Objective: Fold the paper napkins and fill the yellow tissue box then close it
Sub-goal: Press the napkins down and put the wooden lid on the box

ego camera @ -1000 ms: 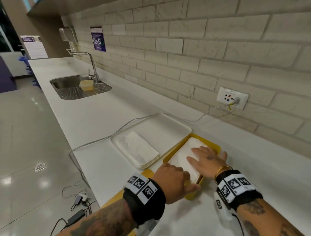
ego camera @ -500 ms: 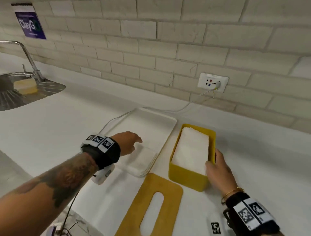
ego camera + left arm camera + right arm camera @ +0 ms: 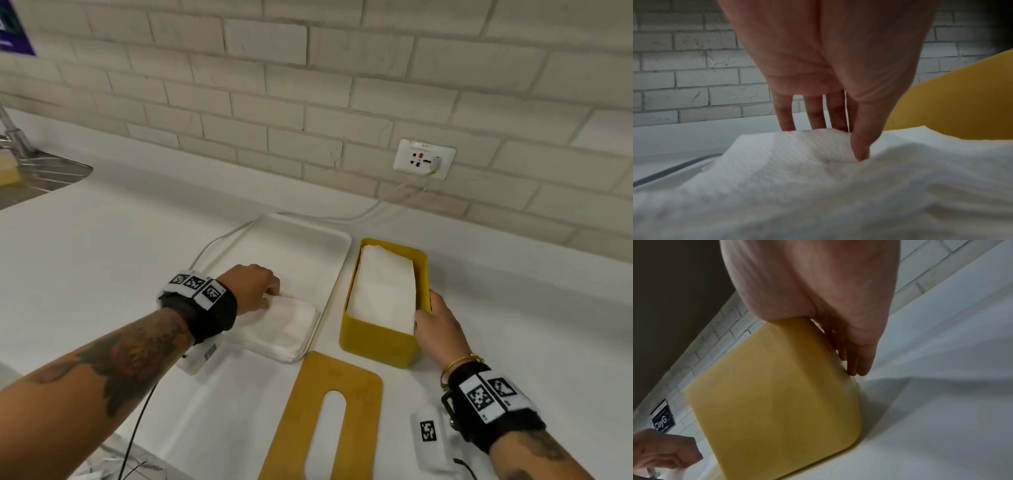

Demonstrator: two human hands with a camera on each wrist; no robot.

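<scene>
The yellow tissue box [image 3: 376,342] stands open on the counter, with folded white napkins [image 3: 383,291] stacked inside it. My right hand [image 3: 424,308] grips its near right corner: the thumb lies over the rim and the fingers [image 3: 855,363] lie down the outer wall of the box [image 3: 777,394]. Left of the box, a stack of unfolded napkins [image 3: 284,322] lies in a white tray [image 3: 308,240]. My left hand [image 3: 270,294] is at the stack's far edge. The left wrist view shows my left hand [image 3: 838,139] pinching the top napkin [image 3: 787,162] between thumb and fingers. The slotted lid [image 3: 325,421] lies flat near the counter's front edge.
A brick wall with a socket [image 3: 424,159] runs behind the counter, and a white cable [image 3: 359,214] leads from it past the tray. A sink [image 3: 34,174] holding a yellow sponge [image 3: 8,171] is at the far left. A white device [image 3: 430,435] lies by my right wrist.
My left hand left the box, crossed to the tray and now pinches the top napkin of the stack. My right hand shifted from pressing the napkins to gripping the box's corner.
</scene>
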